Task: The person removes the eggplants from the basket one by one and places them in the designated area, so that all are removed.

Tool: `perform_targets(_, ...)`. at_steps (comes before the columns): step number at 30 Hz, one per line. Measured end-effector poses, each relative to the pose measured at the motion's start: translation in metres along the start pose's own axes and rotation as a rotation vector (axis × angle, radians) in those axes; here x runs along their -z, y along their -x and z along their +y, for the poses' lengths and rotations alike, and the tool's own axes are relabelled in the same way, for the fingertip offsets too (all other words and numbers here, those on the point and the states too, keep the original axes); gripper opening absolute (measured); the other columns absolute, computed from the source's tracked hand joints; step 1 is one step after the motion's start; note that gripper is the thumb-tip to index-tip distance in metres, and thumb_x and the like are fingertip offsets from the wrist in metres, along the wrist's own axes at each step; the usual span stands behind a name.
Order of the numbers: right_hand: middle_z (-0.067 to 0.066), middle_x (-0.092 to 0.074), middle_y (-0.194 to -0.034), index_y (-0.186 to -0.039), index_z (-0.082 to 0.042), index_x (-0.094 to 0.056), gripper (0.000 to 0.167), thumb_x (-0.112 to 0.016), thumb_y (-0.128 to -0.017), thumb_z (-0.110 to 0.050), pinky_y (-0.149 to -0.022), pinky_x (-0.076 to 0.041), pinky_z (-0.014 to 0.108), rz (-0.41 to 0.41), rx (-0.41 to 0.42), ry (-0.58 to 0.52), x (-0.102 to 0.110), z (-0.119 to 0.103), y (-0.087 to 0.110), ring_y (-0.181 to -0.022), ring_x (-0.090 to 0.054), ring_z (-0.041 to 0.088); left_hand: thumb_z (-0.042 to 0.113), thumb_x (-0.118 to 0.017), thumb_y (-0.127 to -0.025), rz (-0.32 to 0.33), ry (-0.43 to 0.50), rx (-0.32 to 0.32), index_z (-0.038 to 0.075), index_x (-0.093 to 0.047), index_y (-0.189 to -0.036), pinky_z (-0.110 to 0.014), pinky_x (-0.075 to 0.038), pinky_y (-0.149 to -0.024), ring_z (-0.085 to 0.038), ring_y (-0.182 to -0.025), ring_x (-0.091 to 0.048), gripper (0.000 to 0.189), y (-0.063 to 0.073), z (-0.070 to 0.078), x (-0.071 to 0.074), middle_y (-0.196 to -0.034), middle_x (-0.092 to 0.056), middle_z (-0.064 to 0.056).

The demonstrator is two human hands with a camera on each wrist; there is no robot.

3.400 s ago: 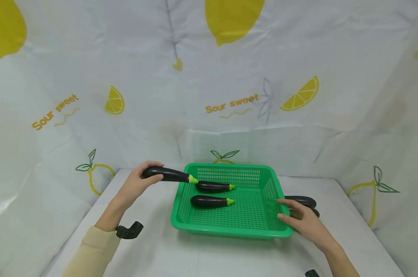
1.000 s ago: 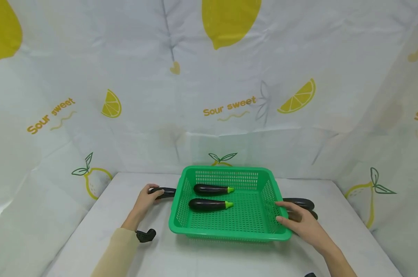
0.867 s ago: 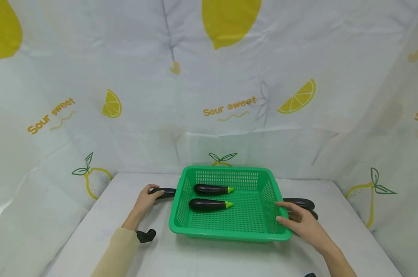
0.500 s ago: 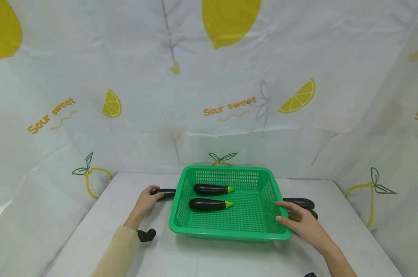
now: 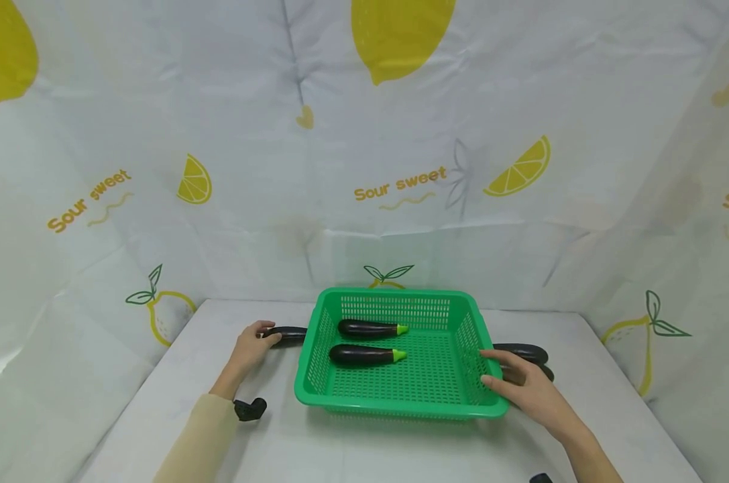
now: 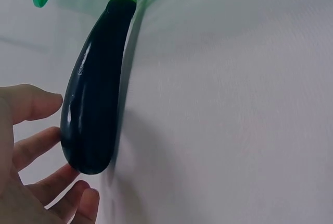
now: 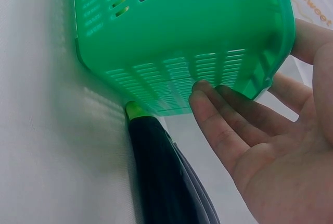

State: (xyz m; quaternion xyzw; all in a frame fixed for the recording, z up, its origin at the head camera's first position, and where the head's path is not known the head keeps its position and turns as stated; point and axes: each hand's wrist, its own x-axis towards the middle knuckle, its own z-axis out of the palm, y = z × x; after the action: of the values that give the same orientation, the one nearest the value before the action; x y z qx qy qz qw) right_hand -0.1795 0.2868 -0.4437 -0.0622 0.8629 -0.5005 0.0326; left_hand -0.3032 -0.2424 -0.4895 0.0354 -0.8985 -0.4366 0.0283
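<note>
An eggplant [image 6: 96, 86] with a green stem end lies on the white table, left of a green plastic basket [image 5: 400, 406]. In the left wrist view its stem end reaches the basket. My left hand [image 5: 249, 347] is at the eggplant's rounded end with fingers spread. The thumb stands a little off the skin, and fingertips are right at its side and tip. My right hand [image 5: 530, 389] holds the basket's right rim, thumb and forefinger over the edge, other fingers against the outer wall. Inside the basket lie an upper eggplant [image 5: 367, 329] and a lower eggplant [image 5: 361, 355].
Right of the basket, partly behind the right hand, lie a dark eggplant [image 5: 524, 352] and another eggplant [image 5: 545, 373], their stem ends towards the basket. A white lemon-print sheet [image 5: 267, 221] hangs behind the table [image 5: 316, 449].
My left hand has brought the eggplant from above the basket's left rim down onto the table beside it. Just now its fingers have loosened and drawn slightly back. The right hand stays put.
</note>
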Motion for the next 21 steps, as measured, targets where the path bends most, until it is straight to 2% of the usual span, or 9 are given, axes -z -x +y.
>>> perform_targets(7, 0.028, -0.044, -0.151, -0.149, -0.01, -0.05, 0.061, -0.07, -0.098, -0.036, -0.094, -0.053, 0.054, 0.005, 0.01, 0.023, 0.0, 0.002, -0.001, -0.131, -0.05, 0.053, 0.021, -0.061, -0.099, 0.015, -0.077, -0.045, -0.005, -0.055, -0.136, -0.065, -0.037, -0.107, -0.054, -0.134, -0.04, 0.046, 0.006, 0.001, 0.01, -0.141, -0.047, -0.036)
perform_targets(14, 0.027, -0.044, -0.151, -0.149, -0.01, -0.049, 0.061, -0.07, -0.098, -0.036, -0.094, -0.053, 0.053, 0.0, 0.005, 0.025, 0.0, 0.002, -0.002, -0.131, -0.05, 0.051, 0.018, -0.06, -0.1, 0.05, -0.126, -0.12, -0.007, -0.057, -0.133, -0.062, -0.041, -0.103, -0.051, -0.127, -0.048, 0.041, 0.01, 0.009, 0.023, -0.135, -0.051, -0.035)
perform_targets(17, 0.027, -0.045, -0.151, -0.149, -0.011, -0.05, 0.06, -0.07, -0.098, -0.036, -0.092, -0.054, 0.05, -0.001, 0.007, 0.02, 0.0, 0.003, -0.002, -0.13, -0.051, 0.05, 0.019, -0.059, -0.101, 0.058, -0.12, -0.146, -0.006, -0.058, -0.133, -0.06, -0.042, -0.103, -0.048, -0.126, -0.05, 0.041, 0.013, 0.017, 0.028, -0.135, -0.052, -0.032)
perform_targets(21, 0.027, -0.045, -0.151, -0.149, -0.011, -0.05, 0.06, -0.07, -0.097, -0.036, -0.093, -0.054, 0.052, 0.005, 0.005, 0.03, 0.0, 0.003, -0.001, -0.13, -0.051, 0.051, 0.022, -0.057, -0.102, 0.083, -0.063, -0.188, -0.004, -0.059, -0.133, -0.056, -0.044, -0.103, -0.043, -0.126, -0.052, 0.04, 0.016, 0.029, 0.03, -0.135, -0.054, -0.027)
